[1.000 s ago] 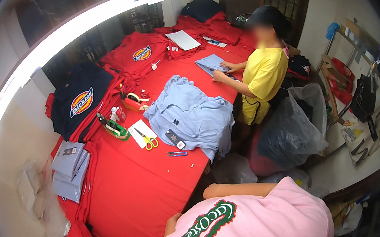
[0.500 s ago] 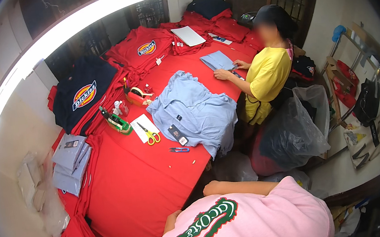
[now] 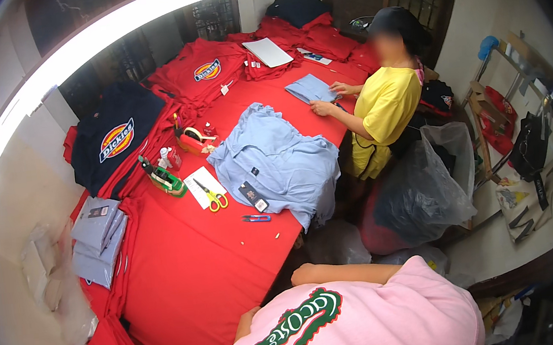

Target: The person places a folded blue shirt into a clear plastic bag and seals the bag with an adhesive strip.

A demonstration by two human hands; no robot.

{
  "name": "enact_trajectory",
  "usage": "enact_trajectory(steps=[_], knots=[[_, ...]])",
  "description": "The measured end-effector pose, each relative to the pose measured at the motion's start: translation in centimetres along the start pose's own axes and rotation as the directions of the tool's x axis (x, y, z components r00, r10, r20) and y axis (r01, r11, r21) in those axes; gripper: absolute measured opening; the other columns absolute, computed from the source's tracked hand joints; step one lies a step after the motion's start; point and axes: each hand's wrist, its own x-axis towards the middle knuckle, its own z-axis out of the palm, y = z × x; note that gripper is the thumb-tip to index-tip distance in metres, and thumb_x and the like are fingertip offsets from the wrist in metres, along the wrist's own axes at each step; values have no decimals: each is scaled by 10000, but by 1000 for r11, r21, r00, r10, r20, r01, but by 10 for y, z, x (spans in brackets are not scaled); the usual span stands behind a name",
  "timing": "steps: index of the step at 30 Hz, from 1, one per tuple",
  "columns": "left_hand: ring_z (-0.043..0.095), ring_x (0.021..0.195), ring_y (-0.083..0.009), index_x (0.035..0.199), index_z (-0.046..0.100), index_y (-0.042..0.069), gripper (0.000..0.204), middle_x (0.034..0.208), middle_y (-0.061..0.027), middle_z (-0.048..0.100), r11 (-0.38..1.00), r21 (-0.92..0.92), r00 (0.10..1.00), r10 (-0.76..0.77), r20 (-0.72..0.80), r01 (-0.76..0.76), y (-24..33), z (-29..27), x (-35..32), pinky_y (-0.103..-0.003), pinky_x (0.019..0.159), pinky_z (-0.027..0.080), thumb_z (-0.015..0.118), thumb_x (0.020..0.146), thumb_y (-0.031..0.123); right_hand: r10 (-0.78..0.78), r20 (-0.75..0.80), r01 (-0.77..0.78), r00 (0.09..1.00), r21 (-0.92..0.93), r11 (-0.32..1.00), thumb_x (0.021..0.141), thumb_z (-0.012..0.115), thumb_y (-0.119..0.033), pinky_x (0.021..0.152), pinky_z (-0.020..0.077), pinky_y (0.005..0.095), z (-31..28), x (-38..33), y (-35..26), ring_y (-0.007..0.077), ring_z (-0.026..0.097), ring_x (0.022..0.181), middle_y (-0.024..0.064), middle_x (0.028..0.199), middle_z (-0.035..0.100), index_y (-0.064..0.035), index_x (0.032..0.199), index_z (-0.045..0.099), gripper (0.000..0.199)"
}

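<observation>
Neither of my hands can be made out. Along the lower edge lies a pink shirt [image 3: 376, 325] with a green print. A bare arm [image 3: 346, 273] reaches left from its sleeve, and a bit of another arm [image 3: 246, 322] shows by the table edge; I cannot tell whose they are, and no fingers show. Beyond them, a crumpled light blue garment [image 3: 274, 149] with a dark hang tag [image 3: 253, 196] is spread on the red-covered table [image 3: 206, 276]. Near it are blue thread snips [image 3: 256, 218] and yellow-handled scissors [image 3: 213, 197], which lie partly on white paper [image 3: 194, 182].
Across the table a co-worker in yellow [image 3: 388, 102] has both hands at a folded light blue garment [image 3: 310, 89]. Tape dispensers [image 3: 167, 183] stand left of centre. Bagged folded garments [image 3: 99, 240] and red and navy shirts [image 3: 116, 139] line the left side. Plastic bags [image 3: 422, 190] stand at right.
The whole view has shifted slightly, so things appear a little further left. The co-worker's hands have moved a little at the folded garment.
</observation>
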Motion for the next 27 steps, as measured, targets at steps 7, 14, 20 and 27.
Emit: enact_trajectory(steps=[7, 14, 20, 27], knots=[[704, 953, -152, 1220, 774, 3, 281, 1003, -95, 775, 951, 292, 994, 106, -9, -99, 23, 12, -18, -331, 867, 544, 620, 1012, 112, 3, -4, -3, 1000, 4, 1000, 985, 638, -311, 881, 630, 532, 5, 3, 5, 374, 790, 1108, 187, 1171, 814, -105, 1101, 845, 314], [746, 969, -218, 1176, 776, 7, 301, 1012, -143, 793, 995, 100, 998, -25, -58, 31, -19, 8, 9, -366, 880, 552, 651, 993, 211, -20, -1, 20, 1000, -38, 999, 988, 640, -310, 885, 633, 520, -2, -2, 12, 366, 789, 1117, 176, 1176, 815, -118, 1120, 846, 310], [747, 979, -219, 1177, 775, 13, 297, 1020, -144, 793, 960, 277, 999, 43, -25, -35, 0, 42, 3, -368, 888, 553, 648, 1001, 216, 4, 19, -4, 1000, -26, 1000, 993, 646, -324, 902, 634, 507, -2, -19, 34, 357, 781, 1152, 153, 1220, 810, -158, 1175, 844, 315], [749, 991, -219, 1179, 775, 21, 293, 1030, -145, 793, 903, 426, 998, 70, -11, -58, 16, 77, 9, -370, 897, 554, 644, 1010, 222, 23, 32, -23, 999, -4, 1000, 1007, 633, -364, 931, 631, 507, -24, -60, 52, 343, 778, 1170, 144, 1236, 809, -163, 1190, 842, 343]])
